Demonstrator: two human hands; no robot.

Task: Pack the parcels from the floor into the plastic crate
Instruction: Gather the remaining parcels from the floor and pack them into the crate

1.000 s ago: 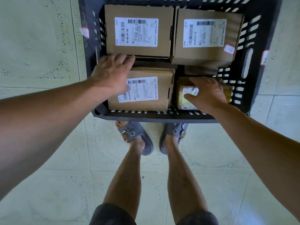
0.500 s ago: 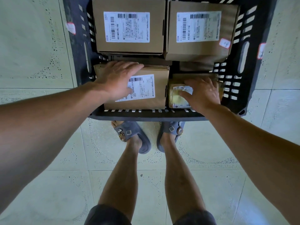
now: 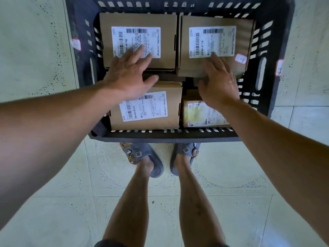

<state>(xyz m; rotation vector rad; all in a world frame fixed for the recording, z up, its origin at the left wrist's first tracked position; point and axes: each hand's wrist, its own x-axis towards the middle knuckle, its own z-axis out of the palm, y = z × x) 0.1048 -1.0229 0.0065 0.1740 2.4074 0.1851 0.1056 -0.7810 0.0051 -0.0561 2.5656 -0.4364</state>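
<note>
1. The tiled floor [image 3: 231,202] spreads beneath both forearms and back toward the person's feet; no parcel lies on the part of it in view.
2. The plastic crate [image 3: 165,139] stands on that floor; its dark slotted walls rise outside each hand and its near rim passes under both forearms; it looks rigid enough to push boxes against.
3. The far-left parcel [image 3: 137,20] lies under the left fingertips and the far-right parcel [image 3: 213,20] under the right fingertips; the two sit edge to edge and higher than the pair nearer the wrists, so they seem to rest on a lower layer; both are plain cardboard boxes with white labels, probably stiff, dry and fairly light; I would take one by its two opposite side faces, or press flat on the lid to seat it, never pull at the label.
4. The near-left parcel [image 3: 147,111] lies lower, beneath the left wrist; same cardboard, same hold.
5. The near-right parcel [image 3: 197,113] lies beneath the right palm and wrist; it is smaller and wrapped in glossy tape, so likely slicker; fingers hooked over its edges would serve better than a flat squeeze.
6. The left hand [image 3: 128,75] and right hand [image 3: 219,82] are both flat with fingers straight and spread, grasping nothing; whether they press on the lids or hover just above them cannot be told.
</note>
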